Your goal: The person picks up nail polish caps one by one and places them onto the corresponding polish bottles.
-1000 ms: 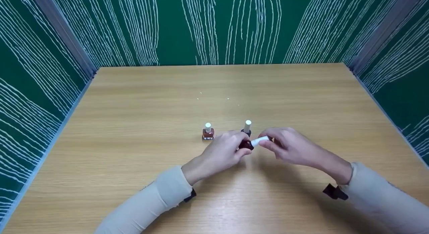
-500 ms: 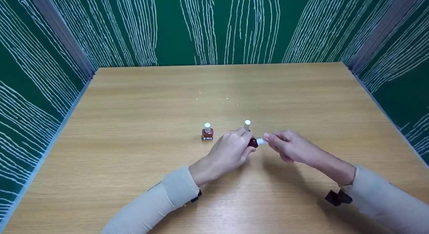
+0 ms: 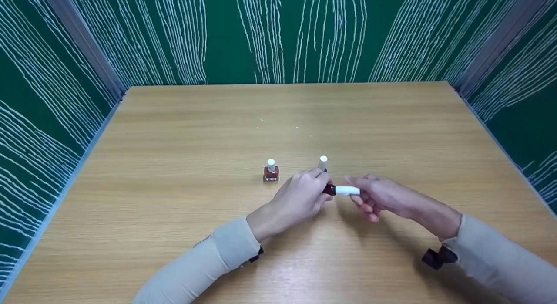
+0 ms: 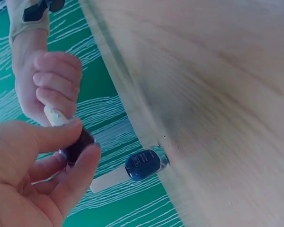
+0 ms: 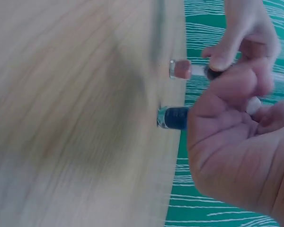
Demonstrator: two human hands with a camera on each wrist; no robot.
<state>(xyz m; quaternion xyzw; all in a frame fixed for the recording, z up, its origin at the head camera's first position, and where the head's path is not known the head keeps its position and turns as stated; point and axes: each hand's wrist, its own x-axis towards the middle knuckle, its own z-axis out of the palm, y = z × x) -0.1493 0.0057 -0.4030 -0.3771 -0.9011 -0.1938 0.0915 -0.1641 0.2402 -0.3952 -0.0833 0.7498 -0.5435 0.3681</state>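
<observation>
My left hand (image 3: pixel 300 190) pinches a dark red nail polish bottle (image 3: pixel 330 189) between thumb and fingers, above the table. Its white cap (image 3: pixel 347 190) points right, lying almost level. At the cap's end is my right hand (image 3: pixel 385 195), fingers curled, thumb along the upper side. In the right wrist view the white cap end (image 5: pixel 253 105) shows between the curled fingers and thumb. A dark blue nail polish bottle (image 4: pixel 144 164) stands upright just behind my left hand, partly hidden in the head view. Left of it stands a red-brown nail polish bottle (image 3: pixel 271 172) with a white cap.
The wooden table (image 3: pixel 196 134) bears a few tiny white specks (image 3: pixel 297 127) beyond the bottles. Green panels (image 3: pixel 243 38) with white wavy lines enclose its back and sides.
The held bottle has shifted slightly right with my left hand, and its cap has swung level. My right hand has turned at the cap, its thumb now higher. Both standing bottles stay put.
</observation>
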